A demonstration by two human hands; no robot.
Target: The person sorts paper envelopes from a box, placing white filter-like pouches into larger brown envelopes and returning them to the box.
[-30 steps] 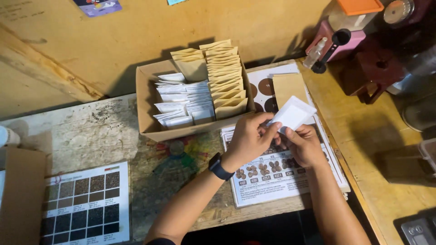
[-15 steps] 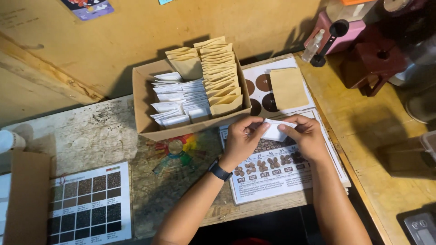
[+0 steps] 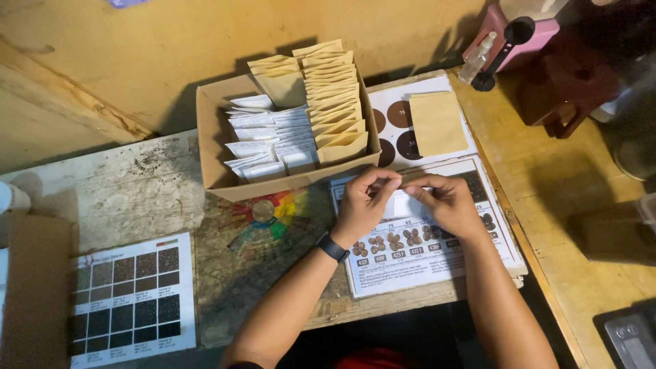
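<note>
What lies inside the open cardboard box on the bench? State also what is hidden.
The cardboard box holds upright white packets on the left and tan paper envelopes on the right. Their contents and the box floor are covered.

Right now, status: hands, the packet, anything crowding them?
Left hand and right hand both pinch small white packet over bean chart sheet. Cardboard box of packets just beyond; nothing between the hands.

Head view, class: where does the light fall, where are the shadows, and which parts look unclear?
Head view: light falls brightest on the cardboard box and its packets; the box throws a dark shadow on the wall behind; the right corners sink into gloom; the white packet between the left hand and right hand is washed out, its surface detail unreadable.
</note>
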